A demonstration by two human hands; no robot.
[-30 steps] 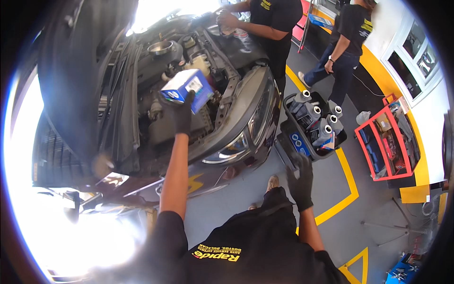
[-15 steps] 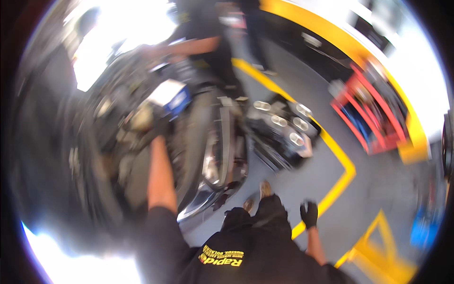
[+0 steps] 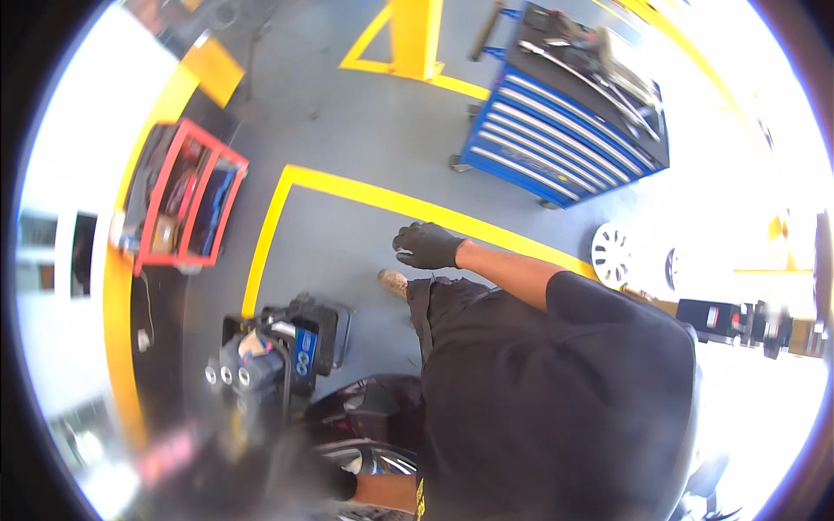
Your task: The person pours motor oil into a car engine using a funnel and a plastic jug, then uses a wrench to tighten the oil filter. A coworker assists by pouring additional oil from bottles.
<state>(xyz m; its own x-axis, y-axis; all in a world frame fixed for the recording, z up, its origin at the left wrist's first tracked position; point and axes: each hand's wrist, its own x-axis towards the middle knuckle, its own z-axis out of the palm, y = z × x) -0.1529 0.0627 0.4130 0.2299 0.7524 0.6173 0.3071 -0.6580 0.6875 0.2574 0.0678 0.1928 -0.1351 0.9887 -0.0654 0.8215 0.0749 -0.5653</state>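
My right hand (image 3: 426,246), in a black glove, hangs over the grey floor beside my dark trousers. Its fingers are loosely curled and slightly apart, with nothing visible in them. At the lower edge my left forearm (image 3: 387,492) reaches toward the front of a dark red car (image 3: 373,410). The glove of my left hand (image 3: 346,483) shows only at the cuff; its fingers are lost in a dark blur. Close to that hand is a shiny headlight area (image 3: 369,458) of the car.
A black stand with several light-ended cylinders (image 3: 248,369) is beside the car. A red cart (image 3: 187,195) holds tools at the left wall. Top right is a blue tool chest (image 3: 556,130) with tools on it. A wheel rim (image 3: 612,254) and a yellow post (image 3: 415,39) lie beyond.
My view has swung to the right, away from the engine bay. The blue tool chest and wheel rim have come into view, and the blue-and-white box has left it.
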